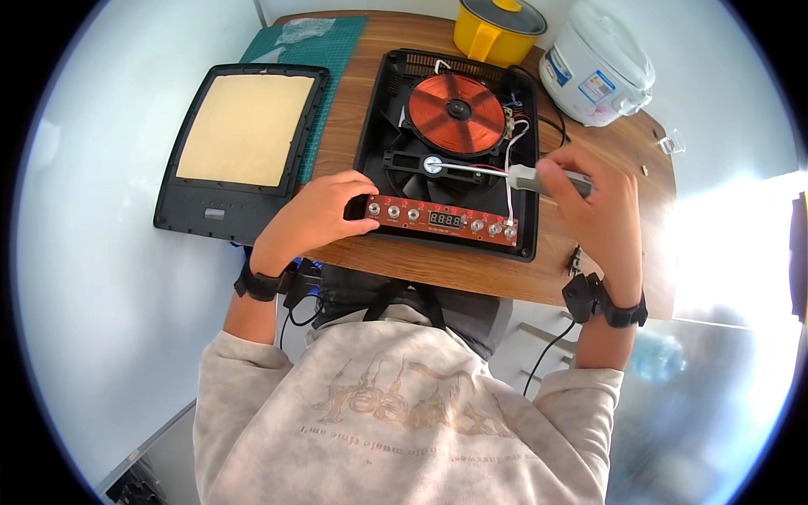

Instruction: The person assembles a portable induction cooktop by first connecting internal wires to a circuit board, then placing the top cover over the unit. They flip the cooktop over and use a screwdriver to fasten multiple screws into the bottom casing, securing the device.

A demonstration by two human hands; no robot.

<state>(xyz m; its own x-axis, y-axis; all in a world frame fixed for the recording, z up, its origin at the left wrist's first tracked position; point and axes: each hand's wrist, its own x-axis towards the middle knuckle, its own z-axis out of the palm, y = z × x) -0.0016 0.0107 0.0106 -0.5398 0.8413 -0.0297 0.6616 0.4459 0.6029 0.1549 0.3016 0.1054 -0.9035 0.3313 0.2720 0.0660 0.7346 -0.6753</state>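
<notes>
An opened induction cooker (532, 227) lies on the desk, its black casing showing a round copper coil (457, 115) with a dark hub. Below the coil, a black crossbar carries a small round white disc (433, 164). My right hand (589, 181) is closed around the grey handle of a screwdriver (523, 177), whose long shaft points left, its tip at the disc. Along the casing's near edge runs a red-brown control board (427, 220) with buttons and a small display. My left hand (328, 210) grips the left end of this board between thumb and fingers.
The cooker's detached top cover (244, 130) lies left, partly on a green cutting mat (337, 93). A yellow pot (497, 38) and a white rice cooker (598, 67) stand at the back right. A plug (575, 261) lies near the front edge, and a small clear cup (672, 141) sits right.
</notes>
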